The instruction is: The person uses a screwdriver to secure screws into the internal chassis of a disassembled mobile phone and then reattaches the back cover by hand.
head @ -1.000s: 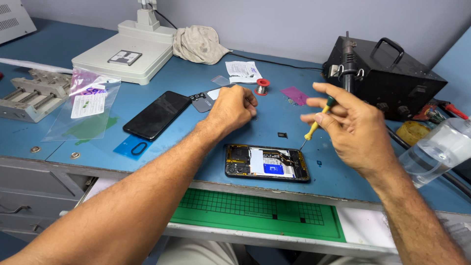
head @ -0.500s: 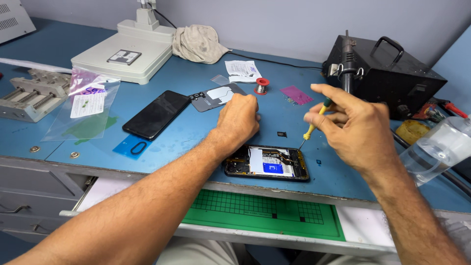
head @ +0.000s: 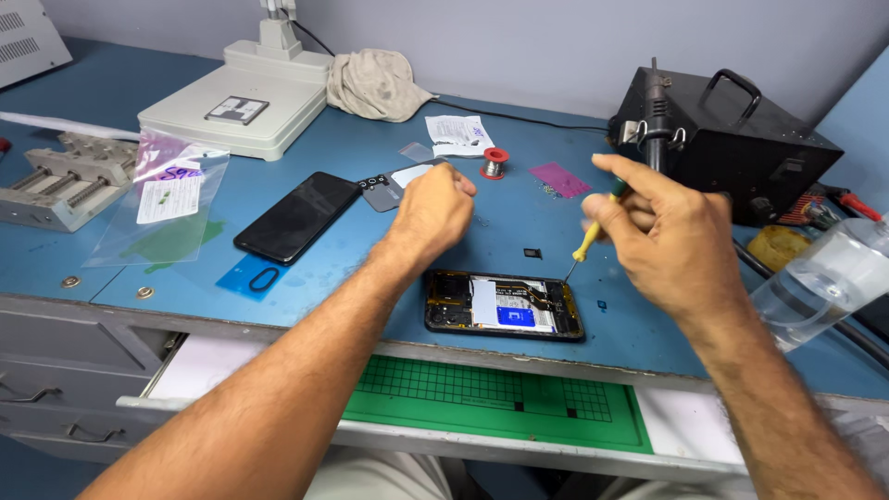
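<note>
On the blue tabletop (head: 389, 185), an opened phone (head: 505, 305) lies flat at the near edge, its boards and cables exposed: light and stiff, but likely fragile, best held by its rim. At two o'clock from it, the raised right hand (head: 671, 245) pinches a slim yellow screwdriver (head: 590, 243), tip angled down at the phone's corner. At eleven o'clock, the left hand (head: 433, 211) hovers, fingers curled shut.

Bright, even overhead light, soft short shadows, slight motion blur on the right hand (head: 671, 245), mild edge distortion.
</note>
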